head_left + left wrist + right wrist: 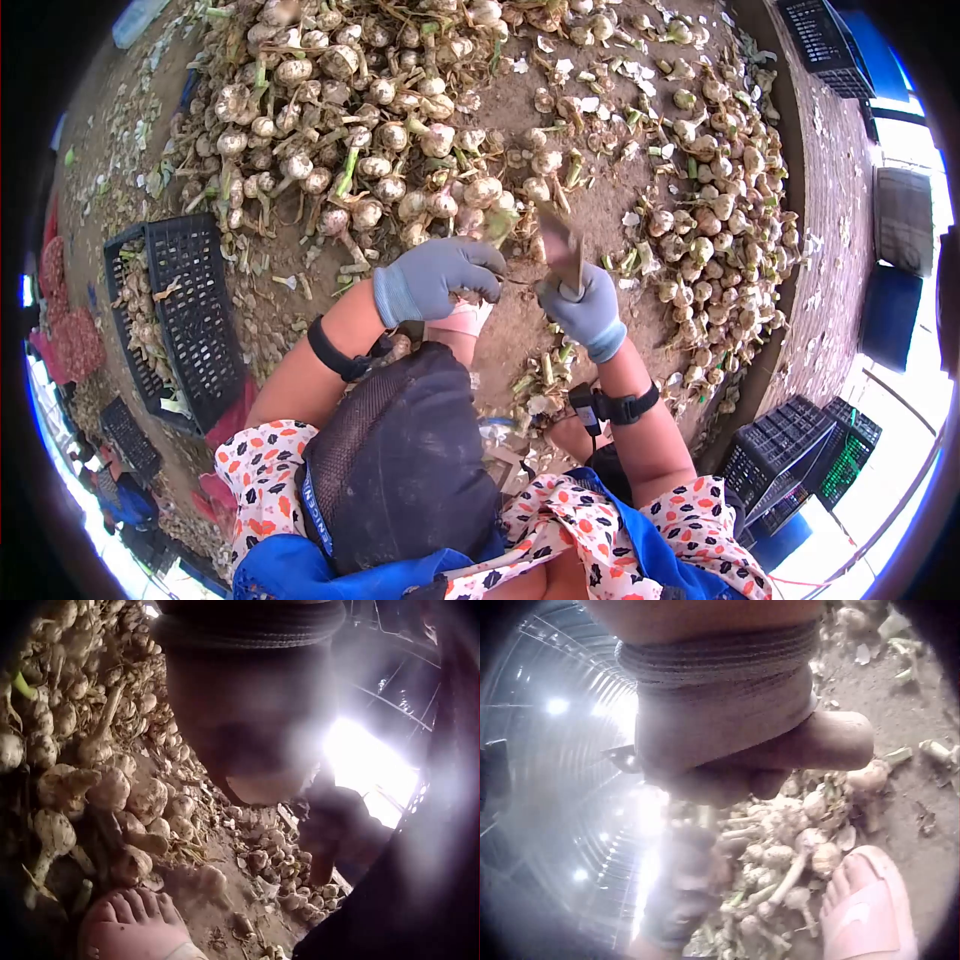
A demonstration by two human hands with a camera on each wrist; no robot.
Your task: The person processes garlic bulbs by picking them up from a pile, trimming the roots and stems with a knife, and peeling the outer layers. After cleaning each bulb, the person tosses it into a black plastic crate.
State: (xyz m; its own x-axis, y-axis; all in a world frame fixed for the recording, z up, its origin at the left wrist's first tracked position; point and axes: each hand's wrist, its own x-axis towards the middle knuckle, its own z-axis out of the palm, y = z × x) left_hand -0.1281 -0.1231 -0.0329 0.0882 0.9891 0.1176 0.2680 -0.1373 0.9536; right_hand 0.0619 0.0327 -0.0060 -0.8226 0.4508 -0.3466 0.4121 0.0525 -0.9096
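In the head view my gloved left hand (437,280) is curled round a garlic bulb, mostly hidden by the fingers; its pale underside (262,789) shows in the left wrist view. My gloved right hand (588,310) grips a bladed tool (563,250), blurred, pointing up and away between the hands. A rounded handle end (844,740) sticks out of the right fist in the right wrist view. A greenish blur (498,225) lies just beyond the left fingers; I cannot tell what it is. The hands are close together but apart.
A large garlic heap (330,130) lies ahead and left, a second pile (725,220) on the right. A black crate (205,310) with trimmings stands left; more crates (780,440) stand lower right. A sandalled foot (862,915) is below the hands. Cut stems litter the soil.
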